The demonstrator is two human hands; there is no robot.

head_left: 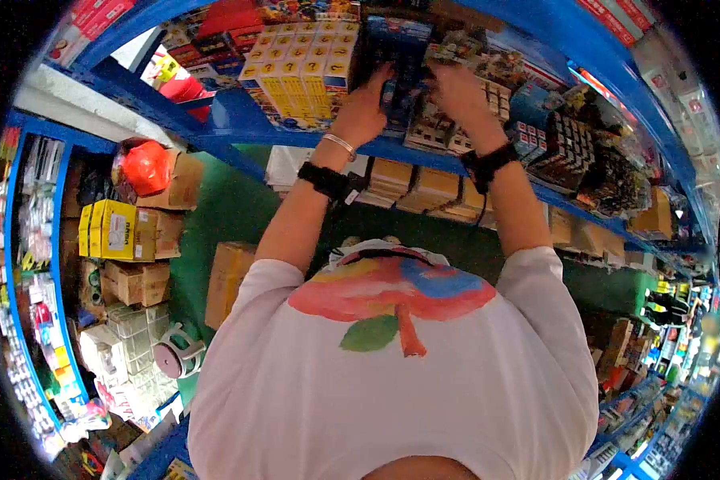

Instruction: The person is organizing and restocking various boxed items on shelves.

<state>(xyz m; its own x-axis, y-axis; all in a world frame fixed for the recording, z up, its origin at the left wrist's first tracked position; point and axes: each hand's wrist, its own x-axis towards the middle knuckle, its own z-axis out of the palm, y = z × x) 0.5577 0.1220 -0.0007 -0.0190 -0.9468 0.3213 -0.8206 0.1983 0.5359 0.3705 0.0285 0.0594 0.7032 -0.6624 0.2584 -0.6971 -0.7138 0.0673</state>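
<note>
My left hand (362, 110) reaches onto the blue shelf, between a stack of yellow-and-white boxes with question marks (312, 70) and a group of dark blue boxes (400, 44). Its thumb and fingers close around the edge of a small dark blue box (389, 94), partly hidden in shadow. Just right of those boxes is my right hand (462, 96), its bent fingers apart and pointing left. It hovers over or touches small pale-and-brown boxes (436, 128); the contact is too dark to make out. Both wrists wear black bands.
A blue shelf edge (240, 136) runs in front of me, with cartons (392, 180) underneath. More small boxes (564, 148) fill the shelf to the right. At left, a red plastic-wrapped item (146, 166), a yellow box (108, 230) and a stool (178, 352) stand by the green floor (208, 216).
</note>
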